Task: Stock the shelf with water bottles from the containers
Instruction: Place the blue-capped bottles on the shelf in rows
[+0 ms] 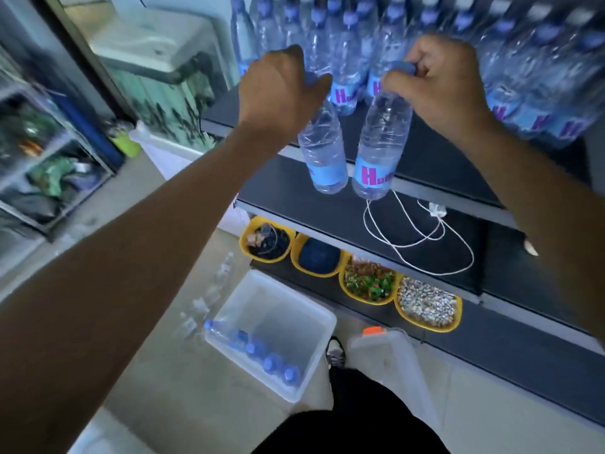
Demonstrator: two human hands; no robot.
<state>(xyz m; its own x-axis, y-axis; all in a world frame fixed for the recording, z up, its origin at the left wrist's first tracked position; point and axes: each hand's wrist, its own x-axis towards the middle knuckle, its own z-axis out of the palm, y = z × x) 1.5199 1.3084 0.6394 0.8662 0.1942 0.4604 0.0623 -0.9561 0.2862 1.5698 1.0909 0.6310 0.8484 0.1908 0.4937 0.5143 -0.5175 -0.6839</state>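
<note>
Two water bottles hang by their caps in front of the dark shelf: the left bottle (322,149) dangles from the left hand (281,90), whose fingers curl tight over its cap, and the right bottle (381,142) swings from the right hand (438,83), pinched at the blue cap between thumb and fingers. Both bottles tilt with their bases toward the person, side by side and nearly touching at the labels, held just above the front edge of the upper shelf (432,158). Behind the hands, rows of stocked bottles (347,60) stand upright on that shelf, blue caps up, reaching off to the right. On the shelf below lies a looped white cable (422,237). Lower still, four yellow bowls (429,309) sit in a row holding small mixed items. On the tiled floor a clear plastic container (278,326) stands open, with a line of remaining bottles (262,355) along its near-left wall. Just beside it to the right is a second clear container (393,362) with an orange latch, next to the person's shoe (335,352).
</note>
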